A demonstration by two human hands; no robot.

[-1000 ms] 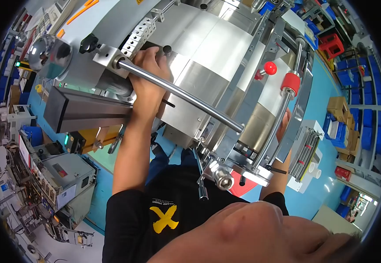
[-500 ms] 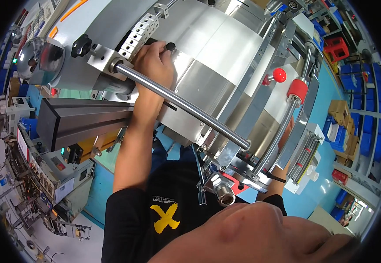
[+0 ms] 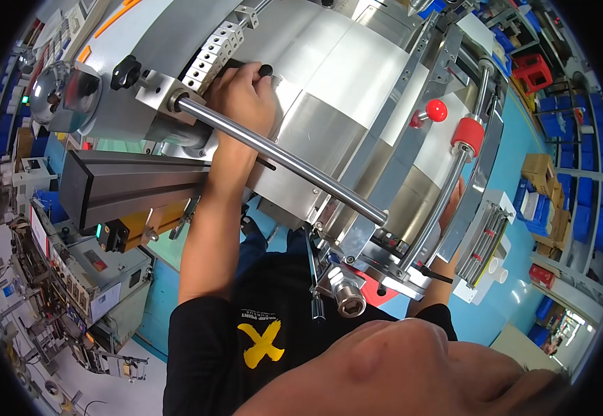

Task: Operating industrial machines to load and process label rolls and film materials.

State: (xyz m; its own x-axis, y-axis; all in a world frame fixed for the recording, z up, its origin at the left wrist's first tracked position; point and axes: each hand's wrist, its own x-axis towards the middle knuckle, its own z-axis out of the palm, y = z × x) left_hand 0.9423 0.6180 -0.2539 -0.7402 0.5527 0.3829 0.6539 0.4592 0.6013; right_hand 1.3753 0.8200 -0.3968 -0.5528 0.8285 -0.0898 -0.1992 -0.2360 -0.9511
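Left hand shifts slightly nearer black knob since first frame; knob just beside curled fingers, perforated metal blocks upper-left; grip unclear. Right hand mostly hidden; cannot tell finger state.

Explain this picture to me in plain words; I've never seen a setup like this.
There is no robot here, just a person with bare hands. The wide fisheye camera sits on the person's head and looks down, so edges look bent.

In front of them is a machine with shiny metal panels. The left hand reaches beneath a silver rod, close to a row of small metal blocks and a black knob. Whether it grips anything is hidden. The right hand is mostly hidden behind the machine's right side, so its hold can't be told either.

A red ball knob and a red sleeve also stand out.
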